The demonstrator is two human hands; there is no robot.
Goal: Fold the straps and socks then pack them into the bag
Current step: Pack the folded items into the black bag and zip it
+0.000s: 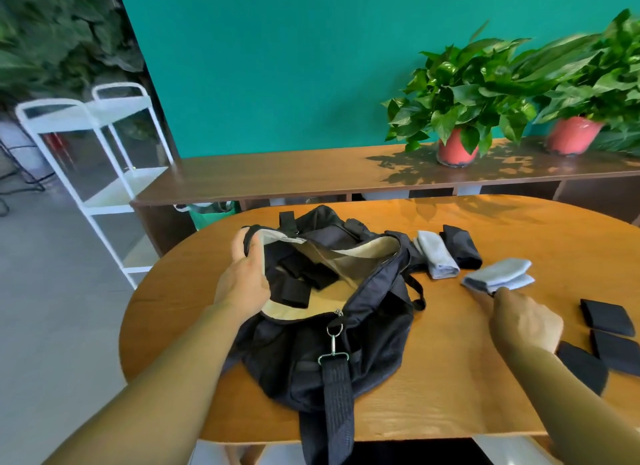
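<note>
A black duffel bag (363, 329) with a beige lining lies open on the wooden table (450, 378). Folded black straps (294, 284) lie inside it. My left hand (242, 274) grips the bag's opening edge at the left and holds it open. My right hand (519, 321) pinches the near edge of a folded light-blue sock (498, 274) to the right of the bag. A second folded light-blue sock (437, 255) and a folded black sock (462, 246) lie beyond it. Three folded black pieces (606, 317) sit at the far right.
The bag's shoulder strap (334, 412) hangs over the table's front edge. Behind the table runs a long wooden shelf (277, 177) with two potted plants (457, 111). A white metal rack (104, 153) stands on the floor at the left.
</note>
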